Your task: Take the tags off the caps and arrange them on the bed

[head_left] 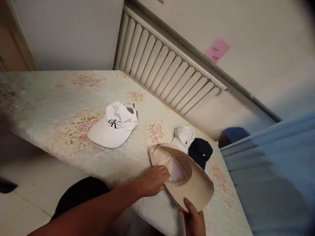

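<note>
Turned with its inside toward me, a cream baseball cap (200,180) is held over the floral-covered table (137,157). My left hand (156,179) is closed on the edge of its crown opening, the fingertips partly inside. At the brim, my right hand (194,218) pinches the edge, thumb on the underside and fingers behind it. A white cap (120,121) with black "CK" lettering lies to the left, brim toward me. Just behind the held cap are a smaller-looking white cap (185,133) and a dark navy cap (199,150), side by side and partly covered.
A white radiator (159,62) runs along the wall behind the table. A pink note (217,50) is stuck above it. Blue curtain cloth (273,170) hangs at the right. A black rounded object (78,195) is below the table's near edge, beside my left arm.
</note>
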A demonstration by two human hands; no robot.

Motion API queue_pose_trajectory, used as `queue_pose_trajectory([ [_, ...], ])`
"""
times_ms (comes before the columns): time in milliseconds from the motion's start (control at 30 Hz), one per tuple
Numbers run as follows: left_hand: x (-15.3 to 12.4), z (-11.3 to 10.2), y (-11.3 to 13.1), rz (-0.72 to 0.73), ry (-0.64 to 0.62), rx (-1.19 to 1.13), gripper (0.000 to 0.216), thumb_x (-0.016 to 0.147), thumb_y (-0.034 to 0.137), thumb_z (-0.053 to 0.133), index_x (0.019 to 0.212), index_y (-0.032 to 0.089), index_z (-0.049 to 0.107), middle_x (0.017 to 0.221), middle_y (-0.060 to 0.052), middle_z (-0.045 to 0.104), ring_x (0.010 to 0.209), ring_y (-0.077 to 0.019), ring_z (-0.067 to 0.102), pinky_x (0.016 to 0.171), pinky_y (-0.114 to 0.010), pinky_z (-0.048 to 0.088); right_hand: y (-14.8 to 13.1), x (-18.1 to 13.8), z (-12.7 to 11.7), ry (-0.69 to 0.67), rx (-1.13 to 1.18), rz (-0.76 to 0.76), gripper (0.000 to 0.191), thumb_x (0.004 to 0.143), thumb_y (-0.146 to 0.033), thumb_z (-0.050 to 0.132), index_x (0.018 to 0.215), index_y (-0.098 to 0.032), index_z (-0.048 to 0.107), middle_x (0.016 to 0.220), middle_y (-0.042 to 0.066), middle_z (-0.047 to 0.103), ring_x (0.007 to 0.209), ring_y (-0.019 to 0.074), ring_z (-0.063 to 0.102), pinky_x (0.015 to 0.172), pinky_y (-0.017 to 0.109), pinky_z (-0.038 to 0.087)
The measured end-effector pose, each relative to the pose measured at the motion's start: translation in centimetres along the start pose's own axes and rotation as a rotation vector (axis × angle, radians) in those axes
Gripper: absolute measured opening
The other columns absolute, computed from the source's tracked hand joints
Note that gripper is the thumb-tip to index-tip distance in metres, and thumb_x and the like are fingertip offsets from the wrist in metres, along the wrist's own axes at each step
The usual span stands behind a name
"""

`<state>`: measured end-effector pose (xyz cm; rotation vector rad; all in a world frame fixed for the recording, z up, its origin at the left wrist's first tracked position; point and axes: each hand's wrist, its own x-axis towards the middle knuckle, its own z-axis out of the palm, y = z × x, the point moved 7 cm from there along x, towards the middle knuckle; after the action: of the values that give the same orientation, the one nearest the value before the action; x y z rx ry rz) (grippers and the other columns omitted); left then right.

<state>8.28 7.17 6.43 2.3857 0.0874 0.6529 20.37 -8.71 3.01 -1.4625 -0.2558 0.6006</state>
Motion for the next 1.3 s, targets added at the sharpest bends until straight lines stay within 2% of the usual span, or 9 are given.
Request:
queue_pose_trajectory([
  [100,-0.3,1.9,-0.1,0.042,-0.06,0.172,0.03,0.082,0.016,0.057,0.112,0.015,0.053,0.114,-0.012,0.059,0.116,-0.0267,0.048,0.098,-0.037,0.034,-0.8,-0.1,0.4,-0.029,-0.062,-0.029,0.064,0.065,-0.033,0.075,0.121,-0.011,0.055,0.067,-0.002,0.064,0.052,0.0137,0.052,0.046,0.025,0.042],
  [300,0.3,4.1,-1.2,-0.008,0.005,0.342,0.021,0.087,0.011,0.046,0.105,0.014,0.056,0.105,-0.01,0.062,0.106,-0.0227,0.054,0.093,-0.035,0.037,-1.4,-0.5,1.1,0.021,-0.103,-0.05,0.052,0.068,-0.04,0.074,0.108,-0.009,0.062,0.081,0.004,0.068,0.058,0.0143,0.055,0.046,0.024,0.041],
  [433,0.6,4.4,-1.5,-0.01,0.016,0.368,0.019,0.089,0.014,0.046,0.103,0.016,0.057,0.103,-0.008,0.063,0.104,-0.0215,0.055,0.095,-0.036,0.035,0.1,-0.6,0.8,0.161,-0.19,-0.113,0.041,0.067,-0.048,0.073,0.084,-0.011,0.068,0.08,0.007,0.069,0.071,0.0193,0.06,0.056,0.026,0.047],
  [533,0.5,4.1,-1.2,-0.007,0.0,0.366,0.019,0.09,0.017,0.046,0.105,0.016,0.057,0.107,-0.008,0.062,0.103,-0.0211,0.055,0.093,-0.036,0.036,1.7,-0.3,1.0,0.174,-0.357,-0.175,0.039,0.068,-0.051,0.071,0.057,-0.015,0.062,0.072,0.007,0.069,0.076,0.0217,0.061,0.068,0.029,0.047],
  [667,0.5,3.7,-0.7,-0.005,-0.032,0.356,0.02,0.091,0.021,0.045,0.106,0.016,0.058,0.109,-0.007,0.062,0.105,-0.0208,0.054,0.089,-0.035,0.037,3.1,0.4,1.2,0.172,-0.496,-0.191,0.045,0.069,-0.056,0.068,0.049,-0.017,0.059,0.062,0.007,0.066,0.071,0.0218,0.06,0.075,0.031,0.045],
  [833,0.5,3.9,-0.1,0.011,-0.027,0.38,0.018,0.093,0.021,0.044,0.103,0.016,0.059,0.11,-0.008,0.062,0.109,-0.0211,0.052,0.09,-0.034,0.035,3.9,0.4,1.8,0.144,-0.389,-0.04,0.04,0.074,-0.05,0.064,0.055,-0.015,0.063,0.06,0.008,0.066,0.064,0.0212,0.06,0.068,0.031,0.045],
  [1000,0.3,4.2,0.8,0.029,-0.014,0.421,0.017,0.093,0.023,0.046,0.101,0.015,0.059,0.11,-0.009,0.063,0.11,-0.0222,0.051,0.091,-0.035,0.035,2.2,-0.8,2.3,0.192,-0.297,-0.043,0.034,0.072,-0.039,0.064,0.049,-0.016,0.057,0.052,0.004,0.06,0.055,0.0163,0.054,0.06,0.028,0.043],
  [1133,-0.4,4.2,2.1,0.041,-0.019,0.433,0.015,0.092,0.021,0.047,0.101,0.015,0.058,0.111,-0.008,0.062,0.11,-0.0221,0.052,0.09,-0.035,0.036,0.8,-1.8,2.2,0.188,-0.341,-0.024,0.035,0.068,-0.037,0.062,0.041,-0.018,0.05,0.045,0.003,0.054,0.049,0.0142,0.05,0.054,0.026,0.039],
  [1300,-1.4,5.3,3.6,-0.003,-0.072,0.47,0.014,0.09,0.018,0.051,0.101,0.014,0.059,0.107,-0.008,0.064,0.105,-0.0217,0.055,0.084,-0.034,0.04,0.4,-2.9,1.1,0.131,-0.318,-0.034,0.03,0.066,-0.038,0.064,0.045,-0.016,0.056,0.041,0.001,0.05,0.042,0.0128,0.044,0.045,0.026,0.034],
])
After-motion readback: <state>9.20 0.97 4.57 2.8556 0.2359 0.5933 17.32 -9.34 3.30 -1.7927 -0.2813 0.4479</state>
